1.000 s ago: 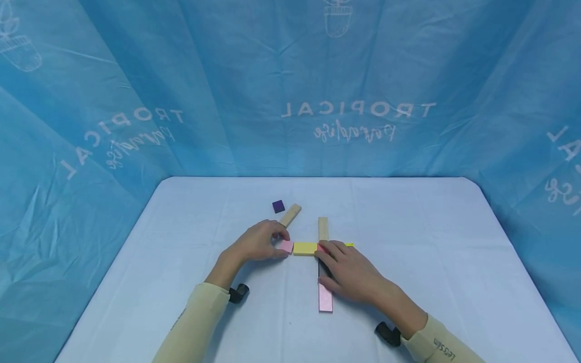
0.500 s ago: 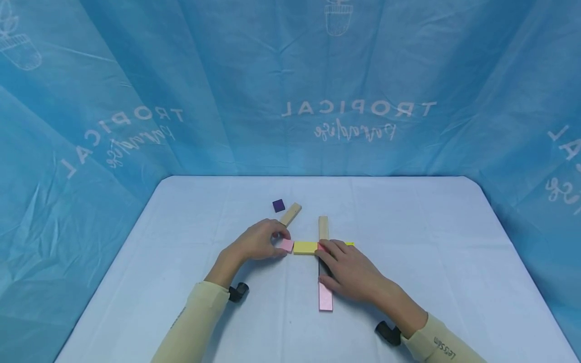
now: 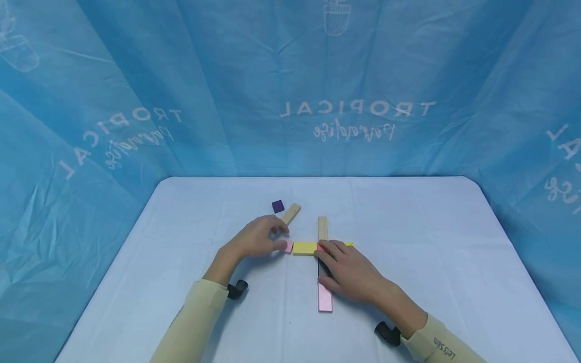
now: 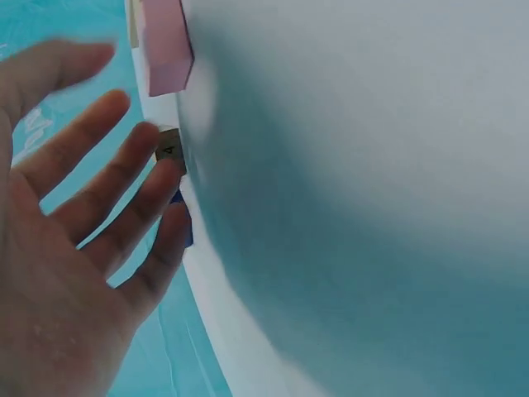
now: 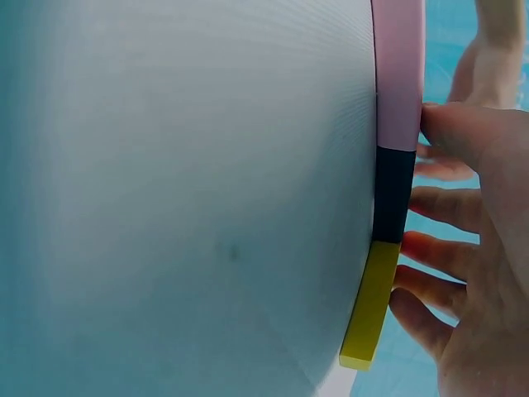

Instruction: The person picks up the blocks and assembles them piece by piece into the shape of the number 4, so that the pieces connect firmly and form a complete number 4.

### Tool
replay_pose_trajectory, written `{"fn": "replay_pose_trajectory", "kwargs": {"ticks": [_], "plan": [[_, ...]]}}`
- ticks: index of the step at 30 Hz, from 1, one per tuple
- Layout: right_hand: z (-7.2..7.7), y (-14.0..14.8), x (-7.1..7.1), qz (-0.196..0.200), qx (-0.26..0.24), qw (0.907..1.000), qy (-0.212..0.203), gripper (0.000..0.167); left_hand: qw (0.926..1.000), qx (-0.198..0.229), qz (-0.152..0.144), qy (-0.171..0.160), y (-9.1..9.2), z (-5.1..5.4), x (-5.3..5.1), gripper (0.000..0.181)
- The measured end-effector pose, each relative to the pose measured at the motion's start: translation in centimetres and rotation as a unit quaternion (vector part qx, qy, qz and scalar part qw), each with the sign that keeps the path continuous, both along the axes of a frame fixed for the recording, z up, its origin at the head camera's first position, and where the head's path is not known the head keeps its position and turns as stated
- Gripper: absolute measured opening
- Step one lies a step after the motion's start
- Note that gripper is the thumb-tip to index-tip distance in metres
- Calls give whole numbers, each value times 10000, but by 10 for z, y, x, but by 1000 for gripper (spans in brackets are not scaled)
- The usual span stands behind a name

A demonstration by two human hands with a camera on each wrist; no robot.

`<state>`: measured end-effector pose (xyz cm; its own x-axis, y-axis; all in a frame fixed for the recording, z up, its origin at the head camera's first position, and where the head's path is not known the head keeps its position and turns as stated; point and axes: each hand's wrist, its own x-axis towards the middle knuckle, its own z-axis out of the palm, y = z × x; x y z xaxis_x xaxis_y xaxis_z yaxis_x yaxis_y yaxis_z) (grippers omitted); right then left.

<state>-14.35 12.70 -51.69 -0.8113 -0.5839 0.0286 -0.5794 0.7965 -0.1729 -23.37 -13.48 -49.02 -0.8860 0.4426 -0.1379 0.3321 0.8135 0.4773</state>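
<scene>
My left hand [image 3: 257, 237] hovers just left of a small pink block [image 3: 289, 246]. In the left wrist view its fingers are spread and apart from the pink block [image 4: 168, 50]. That block lies at the left end of a flat yellow block [image 3: 305, 248]. My right hand [image 3: 351, 275] rests over the crossing of the block rows, partly hiding a red piece and a dark block [image 3: 323, 272]. In the right wrist view its fingertips touch the tops of a long pink block [image 5: 398, 74], the dark block [image 5: 393, 194] and a yellow block [image 5: 370, 302].
A natural wood block [image 3: 323, 228] extends the upright row toward the back. Behind my left hand lie a loose wood block [image 3: 291, 214] at a slant and a dark purple cube [image 3: 278, 206]. A blue printed curtain [image 3: 354, 65] surrounds the white table [image 3: 408, 217].
My left hand has let go of the small pink block; its fingers have lifted and moved slightly back and left. The right hand and the blocks stay where they were.
</scene>
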Motion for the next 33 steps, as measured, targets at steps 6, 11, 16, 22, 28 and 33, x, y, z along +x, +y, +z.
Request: {"fn": "replay_pose_trajectory", "kwargs": {"ticks": [6, 11, 16, 22, 28, 33], "plan": [[0, 1, 0, 5, -8, 10000, 14, 64, 9982, 379, 308, 352, 6, 7, -20, 25], [-1, 1, 0, -9, -40, 10000, -28, 65, 9967, 359, 573, 441, 16, 11, -41, 30], [-2, 1, -1, 41, -50, 10000, -7, 64, 9958, -32, 869, 300, 28, 12, -53, 35], [-1, 1, 0, 63, -55, 10000, 27, 63, 9936, -447, 1030, 116, 36, 3, -61, 42], [1, 1, 0, 49, -58, 10000, 30, 63, 9942, -569, 903, 162, 40, 1, -61, 45], [1, 1, 0, 54, -68, 10000, 19, 63, 9935, -700, 887, 135, 43, 3, -60, 43]]}}
